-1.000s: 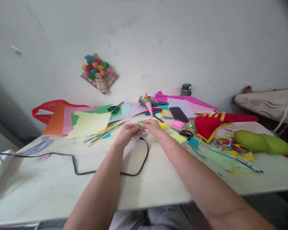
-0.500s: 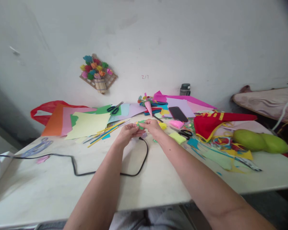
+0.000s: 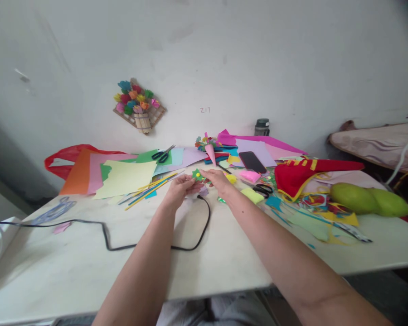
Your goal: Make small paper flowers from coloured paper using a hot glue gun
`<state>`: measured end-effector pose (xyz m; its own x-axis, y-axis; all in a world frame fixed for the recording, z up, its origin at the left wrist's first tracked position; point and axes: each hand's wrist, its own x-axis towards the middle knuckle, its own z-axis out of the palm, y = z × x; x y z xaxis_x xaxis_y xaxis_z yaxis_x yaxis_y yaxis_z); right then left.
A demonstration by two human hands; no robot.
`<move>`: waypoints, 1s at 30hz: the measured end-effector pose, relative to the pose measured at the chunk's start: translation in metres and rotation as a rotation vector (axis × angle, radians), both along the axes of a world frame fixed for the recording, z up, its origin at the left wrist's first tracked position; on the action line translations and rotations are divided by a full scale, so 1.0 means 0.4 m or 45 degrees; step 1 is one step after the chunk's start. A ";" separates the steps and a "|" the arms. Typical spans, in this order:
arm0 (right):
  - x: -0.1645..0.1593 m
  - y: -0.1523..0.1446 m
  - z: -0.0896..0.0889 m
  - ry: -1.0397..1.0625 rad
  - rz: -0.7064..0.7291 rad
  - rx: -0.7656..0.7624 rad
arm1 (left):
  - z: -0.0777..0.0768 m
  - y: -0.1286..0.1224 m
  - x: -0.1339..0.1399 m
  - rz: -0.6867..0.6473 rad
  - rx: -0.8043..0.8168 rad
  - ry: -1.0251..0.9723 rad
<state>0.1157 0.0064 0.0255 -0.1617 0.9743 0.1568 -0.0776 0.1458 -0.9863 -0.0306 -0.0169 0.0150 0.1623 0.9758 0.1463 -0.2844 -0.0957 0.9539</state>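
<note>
Between my hands is a small green paper flower (image 3: 197, 174) with a yellow dot at its centre, its face turned toward me. My left hand (image 3: 181, 188) is closed on its left edge, thumb on top. From the other side my right hand (image 3: 216, 179) pinches its right edge. Just below lies the end of a black cable (image 3: 200, 197). A pink paper cone (image 3: 210, 153) filled with small coloured paper flowers lies behind my hands. Lumps of yellow clay (image 3: 230, 178) and pink clay (image 3: 249, 175) are right of them.
Coloured sheets (image 3: 125, 179), paper strips (image 3: 149, 190) and scissors (image 3: 162, 155) lie on the left of the table (image 3: 68, 276). To the right are a phone (image 3: 252, 161), more scissors (image 3: 263, 189), red cloth (image 3: 294, 179), scraps and green fruit (image 3: 350, 198). A bottle (image 3: 261, 127) stands behind.
The green flower has been tilted upright, so its yellow centre now shows. Both hands stay in nearly the same place.
</note>
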 end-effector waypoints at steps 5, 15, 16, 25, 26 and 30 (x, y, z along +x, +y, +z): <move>-0.001 0.002 -0.006 0.015 0.021 0.007 | -0.014 0.010 -0.001 0.081 -0.010 -0.030; 0.010 0.024 -0.020 -0.078 0.034 0.114 | -0.001 0.011 -0.004 0.109 0.025 -0.008; 0.011 0.025 -0.020 -0.107 0.053 0.133 | -0.002 0.011 -0.004 0.125 0.035 0.016; 0.008 0.017 -0.020 -0.060 0.151 0.068 | -0.013 0.015 -0.001 0.255 0.085 0.077; 0.006 0.015 -0.020 -0.048 0.152 0.050 | -0.014 0.015 0.000 0.260 0.089 0.073; -0.003 0.008 -0.019 -0.020 0.105 0.011 | -0.013 0.012 0.007 0.255 0.105 0.064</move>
